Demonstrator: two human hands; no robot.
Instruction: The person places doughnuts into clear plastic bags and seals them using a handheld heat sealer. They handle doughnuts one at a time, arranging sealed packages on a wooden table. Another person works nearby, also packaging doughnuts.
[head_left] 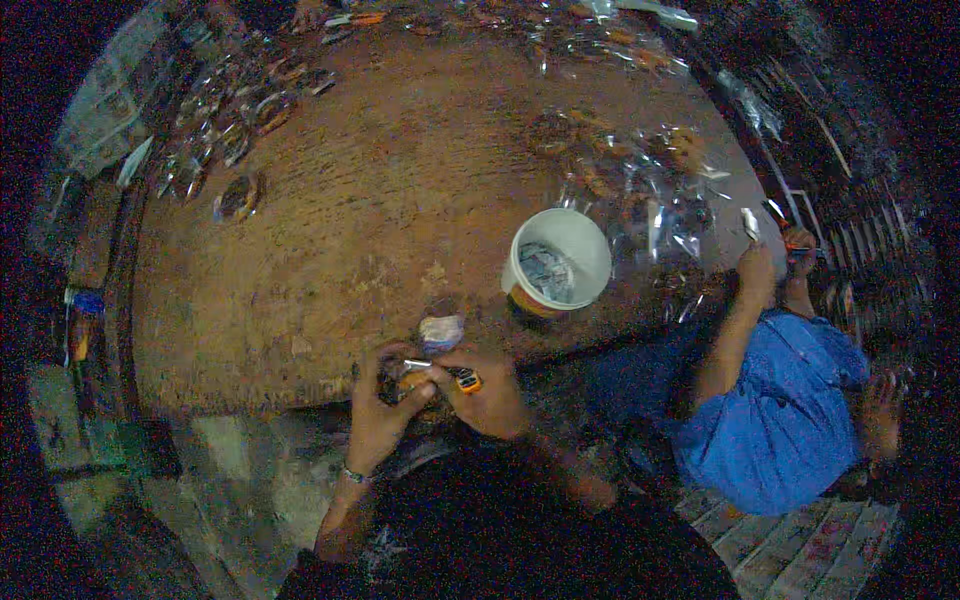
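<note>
My left hand [380,405] is closed around a dark, roundish piece [388,382] with some orange on it; its exact kind is too dim to make out. My right hand [490,395] grips what looks like a small orange-and-black cutter [466,380]. Its silver tip [418,364] points left, close over the piece in my left hand. Just beyond my fingers, a small whitish bundle [441,332] lies on the near part of the wooden table [350,210].
A white bucket [562,225] with crumpled clear plastic inside stands right of centre. Shiny plastic-wrapped ring-shaped pieces [238,196] lie at the left, with more wrapped pieces [640,165] at the right. On the right a person in blue [780,410] works with their hands over the table edge.
</note>
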